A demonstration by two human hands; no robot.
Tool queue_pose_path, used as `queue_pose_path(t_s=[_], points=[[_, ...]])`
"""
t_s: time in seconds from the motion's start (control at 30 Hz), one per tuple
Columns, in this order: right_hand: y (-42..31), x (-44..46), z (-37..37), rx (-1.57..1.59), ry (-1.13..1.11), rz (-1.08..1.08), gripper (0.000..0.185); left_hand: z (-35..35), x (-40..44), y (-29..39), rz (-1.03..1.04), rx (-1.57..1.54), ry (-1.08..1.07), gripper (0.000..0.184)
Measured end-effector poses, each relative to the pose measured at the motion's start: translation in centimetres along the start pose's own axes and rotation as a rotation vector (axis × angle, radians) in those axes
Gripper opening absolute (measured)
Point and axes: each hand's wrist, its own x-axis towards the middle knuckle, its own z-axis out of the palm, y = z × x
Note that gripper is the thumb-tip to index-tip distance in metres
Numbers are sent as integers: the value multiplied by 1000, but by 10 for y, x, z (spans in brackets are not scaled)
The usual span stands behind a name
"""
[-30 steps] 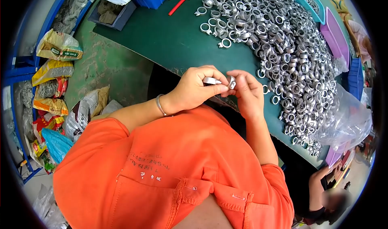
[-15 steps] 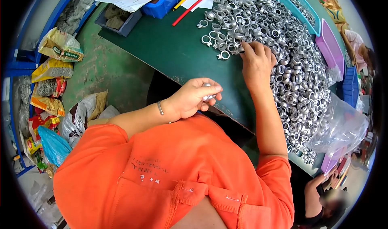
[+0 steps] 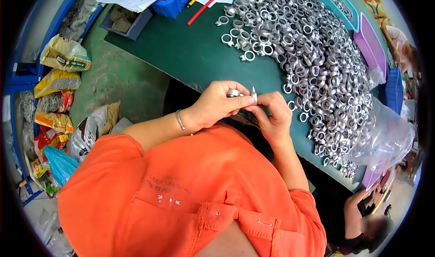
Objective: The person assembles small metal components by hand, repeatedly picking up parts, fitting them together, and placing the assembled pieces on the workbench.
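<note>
- Head view: the left hand (image 3: 221,101) is closed around one silver ring (image 3: 233,93), which sits at its bent fingers and looks smooth, band-like.
- The right hand (image 3: 278,113), fingers narrow, pinches a second ring (image 3: 253,96) beside the left thumb; this one shows almost edge-on, with a thin tip.
- Near them, a pile of grey rings (image 3: 326,71), many with small lugs, covers part of the green table (image 3: 190,48).

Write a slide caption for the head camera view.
Left hand and right hand at a metal ring, by the edge of a green table heaped with similar rings.
</note>
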Motion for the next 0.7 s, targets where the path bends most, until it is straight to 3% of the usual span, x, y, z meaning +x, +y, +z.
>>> queue_pose_path(t_s=[0.1, 0.13, 0.17, 0.3, 0.53, 0.6, 0.63, 0.7], points=[[1, -2, -4, -91, -27, -74, 14, 3, -3, 3, 82, 181, 37, 10], [2, -3, -4, -91, -26, -74, 14, 0, -1, -1, 214, 331, 42, 9], [4, -6, -2, 66, 12, 45, 13, -2, 0, -4, 346, 480, 47, 9], [-1, -10, 1, 601, 110, 551, 8, 2, -3, 0, 363, 459, 20, 8], [-4, -6, -6, 879, -27, 725, 17, 2, -2, -4, 464, 506, -31, 8], [-7, -9, 0, 873, 45, 521, 20, 1, -3, -4, 487, 499, -51, 10], [-6, -7, 1, 874, 41, 518, 20, 0, -4, -5, 263, 242, -29, 13], [-4, 2, -1, 347, -10, 16, 24, 3, -6, 5, -96, -314, 17, 21]])
